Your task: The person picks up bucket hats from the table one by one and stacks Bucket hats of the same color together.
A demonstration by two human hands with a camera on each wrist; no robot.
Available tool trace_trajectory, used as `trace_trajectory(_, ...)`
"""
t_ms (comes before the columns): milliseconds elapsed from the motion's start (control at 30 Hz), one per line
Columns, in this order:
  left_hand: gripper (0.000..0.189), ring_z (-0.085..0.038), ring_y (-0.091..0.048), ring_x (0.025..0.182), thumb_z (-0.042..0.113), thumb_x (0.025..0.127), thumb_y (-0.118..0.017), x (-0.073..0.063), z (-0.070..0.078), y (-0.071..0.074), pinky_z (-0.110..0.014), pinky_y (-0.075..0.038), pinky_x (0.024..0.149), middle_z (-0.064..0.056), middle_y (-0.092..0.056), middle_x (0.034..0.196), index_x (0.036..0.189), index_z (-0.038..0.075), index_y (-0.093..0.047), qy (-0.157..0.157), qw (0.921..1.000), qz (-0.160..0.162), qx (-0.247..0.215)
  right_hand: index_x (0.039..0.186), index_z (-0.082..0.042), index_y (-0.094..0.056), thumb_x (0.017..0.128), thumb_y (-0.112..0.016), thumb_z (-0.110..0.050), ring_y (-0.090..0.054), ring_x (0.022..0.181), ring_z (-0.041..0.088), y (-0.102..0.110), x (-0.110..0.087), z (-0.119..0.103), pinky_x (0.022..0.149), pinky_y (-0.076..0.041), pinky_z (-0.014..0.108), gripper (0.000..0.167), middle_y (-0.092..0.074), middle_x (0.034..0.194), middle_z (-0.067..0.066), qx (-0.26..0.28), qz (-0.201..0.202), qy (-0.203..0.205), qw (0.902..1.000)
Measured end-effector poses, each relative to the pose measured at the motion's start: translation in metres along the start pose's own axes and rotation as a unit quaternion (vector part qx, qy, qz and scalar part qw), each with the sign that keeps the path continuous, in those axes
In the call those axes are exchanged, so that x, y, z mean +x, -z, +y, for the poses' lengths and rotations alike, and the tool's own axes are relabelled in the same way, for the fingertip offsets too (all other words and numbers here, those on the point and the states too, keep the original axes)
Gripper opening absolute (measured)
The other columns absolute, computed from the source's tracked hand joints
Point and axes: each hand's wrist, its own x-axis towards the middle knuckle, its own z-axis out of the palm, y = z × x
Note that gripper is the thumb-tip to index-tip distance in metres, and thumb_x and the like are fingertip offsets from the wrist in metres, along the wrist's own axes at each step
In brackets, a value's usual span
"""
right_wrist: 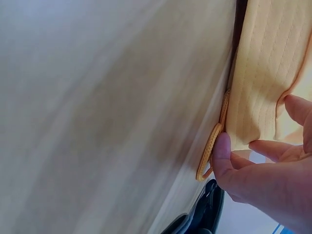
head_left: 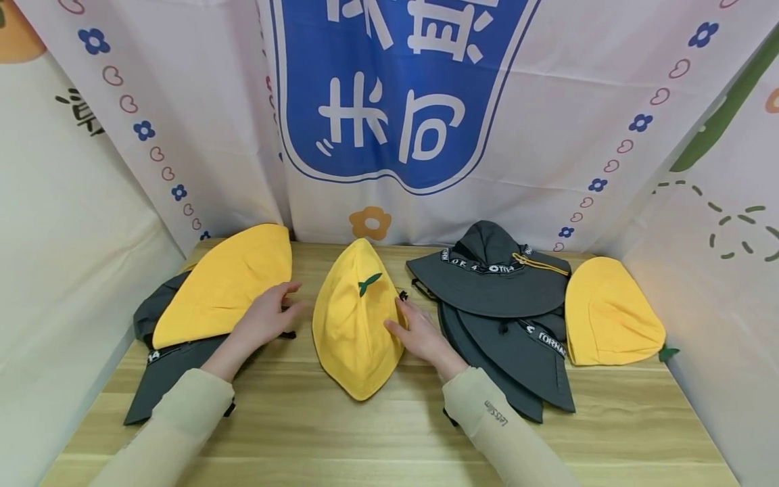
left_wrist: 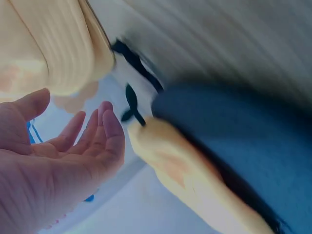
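A yellow bucket hat (head_left: 349, 318) with a green sprout on its crown lies in the middle of the table, brim folded to points. My right hand (head_left: 422, 331) touches its right edge, thumb over the brim (right_wrist: 261, 73) and fingertips by a yellow cord loop (right_wrist: 209, 151). My left hand (head_left: 268, 318) hovers to the left of this hat with fingers apart, holding nothing, as the left wrist view (left_wrist: 63, 161) also shows. Beside it, another yellow hat (head_left: 228, 287) lies on dark grey hats (head_left: 182, 372).
At the right, several dark grey hats (head_left: 493, 291) with lettered bands lie overlapping. A yellow hat (head_left: 611, 314) leans beside them, its green sprout pointing right. A printed white cloth (head_left: 535, 135) hangs behind the wooden table (head_left: 365, 446); white walls stand at both sides.
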Motion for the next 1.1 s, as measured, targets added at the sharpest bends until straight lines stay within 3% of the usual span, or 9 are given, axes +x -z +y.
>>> trace_trajectory(167,0.058,-0.048,-0.051,0.126,0.026,0.100,-0.059,-0.004,-0.009,0.013,-0.061,-0.043,0.103,-0.030,-0.050,0.143,0.146,-0.006,-0.043,0.013,0.9970,0.031,0.069,0.157,-0.009,-0.031,0.103,-0.053,-0.039,-0.025,0.150,0.042,0.001,-0.001,0.000,0.122,-0.023,0.057,0.065,-0.029,0.162,0.020,0.001,-0.001,-0.002,1.0000)
trace_trajectory(300,0.063,-0.054,-0.046,0.125,0.025,0.096,-0.065,-0.006,-0.018,0.015,-0.067,-0.040,0.099,-0.034,-0.048,0.140,0.144,-0.007,-0.042,0.012,0.9853,0.058,0.160,0.157,-0.009,-0.032,0.103,-0.052,-0.039,-0.025,0.151,0.042,0.001,-0.001,0.000,0.122,-0.023,0.056,0.065,-0.029,0.162,0.020,0.001,0.000,-0.003,1.0000)
trace_trajectory(467,0.072,-0.058,-0.040,0.126,0.024,0.093,-0.070,-0.008,-0.027,0.012,-0.070,-0.042,0.093,-0.036,-0.038,0.145,0.148,-0.005,-0.035,0.024,0.9723,0.042,0.229,0.157,-0.009,-0.032,0.103,-0.052,-0.040,-0.026,0.150,0.042,0.000,-0.001,0.001,0.122,-0.024,0.056,0.065,-0.029,0.162,0.021,-0.003,-0.002,-0.002,1.0000)
trace_trajectory(633,0.072,-0.058,-0.038,0.128,0.023,0.093,-0.069,-0.006,-0.032,0.010,-0.071,-0.043,0.091,-0.036,-0.033,0.147,0.149,-0.005,-0.032,0.031,0.9688,0.031,0.244,0.157,-0.010,-0.032,0.103,-0.052,-0.041,-0.027,0.150,0.042,-0.002,0.000,0.003,0.122,-0.025,0.056,0.065,-0.030,0.162,0.020,-0.009,-0.003,-0.003,1.0000)
trace_trajectory(833,0.061,-0.055,-0.054,0.111,0.018,0.094,-0.067,-0.003,-0.038,0.009,-0.064,-0.051,0.080,-0.036,-0.051,0.130,0.142,-0.008,-0.041,0.013,0.9642,0.039,0.262,0.157,-0.010,-0.032,0.103,-0.052,-0.041,-0.026,0.150,0.042,-0.003,0.001,0.005,0.121,-0.025,0.057,0.066,-0.030,0.162,0.021,-0.009,-0.004,-0.002,1.0000)
trace_trajectory(1100,0.037,-0.047,-0.064,0.094,0.012,0.096,-0.063,0.001,-0.045,0.011,-0.057,-0.054,0.075,-0.031,-0.064,0.108,0.124,-0.010,-0.056,-0.010,0.9647,0.033,0.261,0.157,-0.010,-0.031,0.103,-0.053,-0.041,-0.027,0.149,0.043,-0.002,0.000,0.004,0.121,-0.025,0.057,0.066,-0.030,0.161,0.021,-0.006,-0.002,0.000,1.0000)
